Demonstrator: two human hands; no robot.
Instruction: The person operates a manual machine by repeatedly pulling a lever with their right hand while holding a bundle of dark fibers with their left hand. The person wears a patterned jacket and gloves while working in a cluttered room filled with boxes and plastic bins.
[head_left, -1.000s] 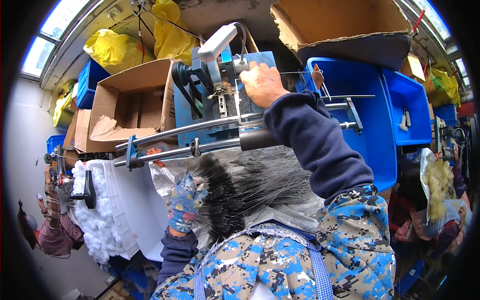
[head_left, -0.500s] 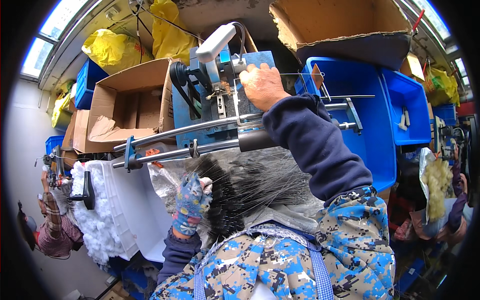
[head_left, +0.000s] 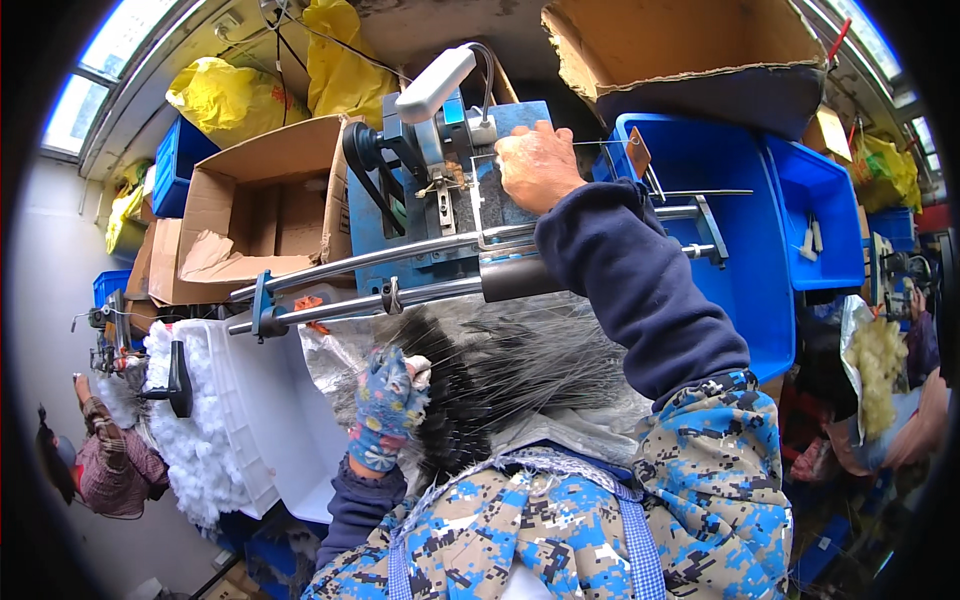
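Now the left hand [head_left: 386, 397] lay curled at the bristles [head_left: 447, 395], right hand [head_left: 540, 168] over the machine [head_left: 431, 152]; whether either's fingers grasped anything, I couldn't tell.

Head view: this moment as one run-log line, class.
left hand: gloved, at dark bristles | right hand: bare, at machine

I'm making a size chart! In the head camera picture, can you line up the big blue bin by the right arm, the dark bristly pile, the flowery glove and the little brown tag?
Largest to smallest, as they look there:
1. big blue bin
2. dark bristly pile
3. flowery glove
4. little brown tag
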